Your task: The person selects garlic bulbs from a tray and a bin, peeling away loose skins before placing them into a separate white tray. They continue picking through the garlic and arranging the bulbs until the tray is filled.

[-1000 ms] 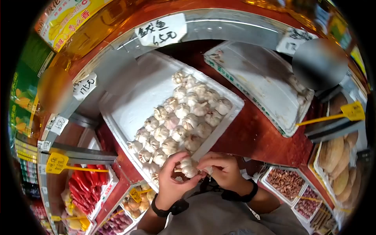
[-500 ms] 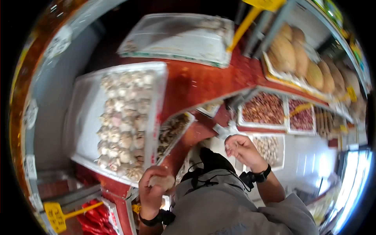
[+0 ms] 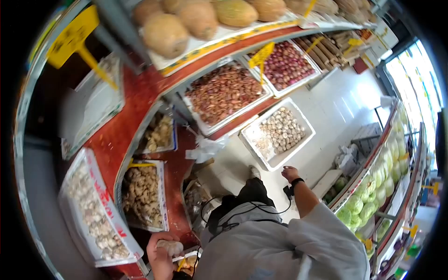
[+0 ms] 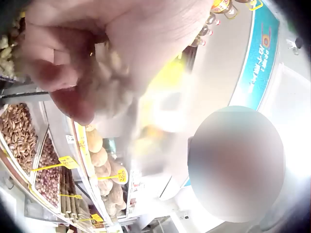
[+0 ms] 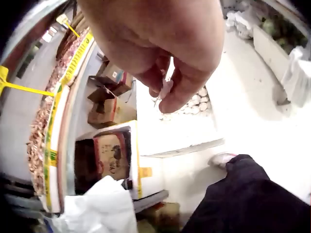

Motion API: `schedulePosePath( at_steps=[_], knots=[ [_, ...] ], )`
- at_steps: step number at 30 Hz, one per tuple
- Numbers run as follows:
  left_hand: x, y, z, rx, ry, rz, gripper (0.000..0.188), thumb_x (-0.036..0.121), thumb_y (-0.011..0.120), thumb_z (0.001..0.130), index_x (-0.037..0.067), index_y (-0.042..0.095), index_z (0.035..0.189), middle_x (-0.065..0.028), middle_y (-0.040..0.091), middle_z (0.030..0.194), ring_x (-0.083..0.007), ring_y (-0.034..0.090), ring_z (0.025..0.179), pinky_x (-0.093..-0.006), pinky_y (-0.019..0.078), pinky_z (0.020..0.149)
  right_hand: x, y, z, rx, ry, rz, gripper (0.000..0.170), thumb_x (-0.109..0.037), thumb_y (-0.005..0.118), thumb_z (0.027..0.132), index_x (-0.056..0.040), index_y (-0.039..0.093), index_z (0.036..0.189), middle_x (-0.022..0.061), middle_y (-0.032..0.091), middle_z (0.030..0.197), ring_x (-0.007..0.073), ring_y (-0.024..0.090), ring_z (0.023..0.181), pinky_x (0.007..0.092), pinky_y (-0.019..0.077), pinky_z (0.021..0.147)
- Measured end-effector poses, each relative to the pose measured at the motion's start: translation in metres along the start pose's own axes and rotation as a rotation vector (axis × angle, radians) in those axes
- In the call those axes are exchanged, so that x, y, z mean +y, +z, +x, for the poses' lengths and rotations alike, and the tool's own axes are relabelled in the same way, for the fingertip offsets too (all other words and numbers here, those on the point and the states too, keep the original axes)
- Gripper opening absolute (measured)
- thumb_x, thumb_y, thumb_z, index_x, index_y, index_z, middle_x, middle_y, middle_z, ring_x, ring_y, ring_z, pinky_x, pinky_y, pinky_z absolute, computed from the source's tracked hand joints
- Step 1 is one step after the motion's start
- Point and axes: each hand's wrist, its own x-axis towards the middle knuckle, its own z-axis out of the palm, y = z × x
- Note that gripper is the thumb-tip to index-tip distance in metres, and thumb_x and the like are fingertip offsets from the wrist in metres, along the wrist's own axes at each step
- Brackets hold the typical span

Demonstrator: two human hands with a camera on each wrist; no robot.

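Note:
In the head view my left hand [image 3: 157, 255] grips a garlic bulb [image 3: 171, 247] near the lower edge. The left wrist view has the same garlic bulb [image 4: 109, 90], blurred, with curled fingers [image 4: 58, 73] beside it. My right hand [image 3: 290, 173] is stretched forward over the floor, close to a white foam box [image 3: 305, 119] of garlic bulbs. Between its thumb and fingers it pinches a small pale scrap, like garlic skin [image 5: 166, 89], over that box in the right wrist view. To the left, rows of garlic bulbs [image 3: 95, 217] lie in a white foam tray on the red shelf.
Ginger [image 3: 142, 196], peanut-like reddish goods [image 3: 226, 91] and small purple onions [image 3: 287, 65] fill shelf trays. Large tan melons or squash [image 3: 198, 21] stand above. A white plastic bag [image 3: 205, 148] hangs at a shelf corner. Cabbages [image 3: 368, 198] line the right side.
The hands have parted: the left keeps the garlic bulb low at the left, the right has swung right toward the floor box. The head view has turned right, away from the garlic tray.

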Motion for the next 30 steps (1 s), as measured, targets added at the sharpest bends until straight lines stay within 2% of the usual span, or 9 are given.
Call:
schedulePosePath(
  at_steps=[3, 5, 7, 8, 10, 19, 21, 27, 30],
  knots=[
    [0.007, 0.047, 0.014, -0.008, -0.102, -0.050, 0.042, 0.042, 0.054, 0.100, 0.001, 0.055, 0.108, -0.0043, 0.057, 0.084, -0.0121, 0.052, 0.065, -0.0233, 0.0418, 0.057, -0.050, -0.027, 0.006, -0.111, -0.312, -0.691, 0.011, -0.001, 0.066, 0.088, 0.0025, 0.068, 0.098, 0.0071, 0.067, 0.088, 0.0175, 0.067, 0.090, 0.0301, 0.0583, 0.075],
    [0.002, 0.077, 0.026, 0.076, -0.135, 0.011, 0.041, 0.042, 0.053, 0.101, 0.001, 0.055, 0.108, -0.0053, 0.057, 0.087, -0.0134, 0.054, 0.068, -0.0249, 0.0441, 0.059, -0.081, -0.022, 0.031, 0.263, 0.825, 0.676, 0.011, -0.004, 0.066, 0.085, 0.0015, 0.070, 0.094, 0.0054, 0.069, 0.088, 0.0144, 0.068, 0.082, 0.0290, 0.0586, 0.067],
    [0.001, 0.115, 0.036, 0.109, -0.155, 0.050, 0.040, 0.041, 0.051, 0.102, 0.001, 0.055, 0.108, -0.0060, 0.056, 0.091, -0.0147, 0.055, 0.073, -0.0269, 0.0462, 0.061, -0.066, -0.027, 0.054, 0.212, 0.815, 0.517, 0.014, -0.007, 0.065, 0.086, 0.0012, 0.071, 0.094, 0.0071, 0.070, 0.089, 0.0157, 0.068, 0.075, 0.0294, 0.0581, 0.062],
    [-0.001, 0.130, 0.038, 0.140, -0.182, 0.056, 0.037, 0.038, 0.051, 0.102, 0.002, 0.055, 0.108, -0.0061, 0.055, 0.091, -0.0149, 0.054, 0.074, -0.0278, 0.0467, 0.063, 0.016, -0.011, 0.061, 0.102, 0.247, -0.064, 0.021, -0.002, 0.061, 0.084, -0.0002, 0.074, 0.101, 0.0118, 0.070, 0.079, 0.0184, 0.068, 0.060, 0.0290, 0.0560, 0.054],
    [-0.015, 0.149, 0.041, 0.190, -0.195, 0.051, 0.036, 0.037, 0.055, 0.100, 0.001, 0.058, 0.104, -0.0056, 0.055, 0.089, -0.0138, 0.053, 0.074, -0.0277, 0.0451, 0.066, -0.021, -0.027, 0.088, 0.224, 0.738, 0.501, 0.021, -0.008, 0.065, 0.086, 0.0002, 0.073, 0.103, 0.0111, 0.070, 0.074, 0.0194, 0.069, 0.060, 0.0321, 0.0563, 0.054],
    [0.014, 0.235, 0.054, 0.072, -0.103, 0.333, 0.041, 0.039, 0.064, 0.094, -0.002, 0.062, 0.101, -0.0052, 0.056, 0.087, -0.0112, 0.051, 0.072, -0.0254, 0.0406, 0.061, -0.034, -0.051, 0.159, 0.101, 0.530, 0.074, 0.052, 0.003, 0.068, 0.080, -0.0051, 0.059, 0.131, 0.0133, 0.067, 0.113, 0.0213, 0.069, 0.083, 0.0335, 0.0568, 0.063],
    [0.017, 0.235, 0.054, 0.110, -0.088, 0.330, 0.041, 0.038, 0.062, 0.095, -0.002, 0.062, 0.103, -0.0056, 0.057, 0.089, -0.0113, 0.052, 0.072, -0.0253, 0.0408, 0.060, -0.027, -0.056, 0.164, 0.106, 0.526, 0.173, 0.058, -0.004, 0.065, 0.079, -0.0129, 0.057, 0.135, 0.0153, 0.066, 0.121, 0.0291, 0.063, 0.110, 0.0381, 0.0516, 0.094],
    [0.029, 0.235, 0.051, 0.228, -0.154, 0.153, 0.025, 0.021, 0.051, 0.101, -0.001, 0.062, 0.108, -0.0056, 0.059, 0.093, -0.0112, 0.054, 0.074, -0.0248, 0.0436, 0.064, -0.020, -0.076, 0.164, 0.270, 0.559, 0.734, 0.038, 0.004, 0.049, 0.092, -0.0012, 0.055, 0.130, 0.0177, 0.065, 0.114, 0.0277, 0.066, 0.094, 0.0384, 0.0566, 0.073],
    [-0.012, 0.178, 0.057, 0.196, -0.009, -0.054, 0.036, 0.041, 0.051, 0.102, 0.008, 0.051, 0.116, -0.0041, 0.061, 0.095, -0.0124, 0.060, 0.069, -0.0232, 0.0395, 0.051, -0.066, -0.100, 0.144, 0.361, 0.589, 0.560, 0.024, -0.006, 0.050, 0.096, 0.0044, 0.061, 0.114, 0.0150, 0.070, 0.094, 0.0230, 0.069, 0.079, 0.0324, 0.0566, 0.064]
  ],
)
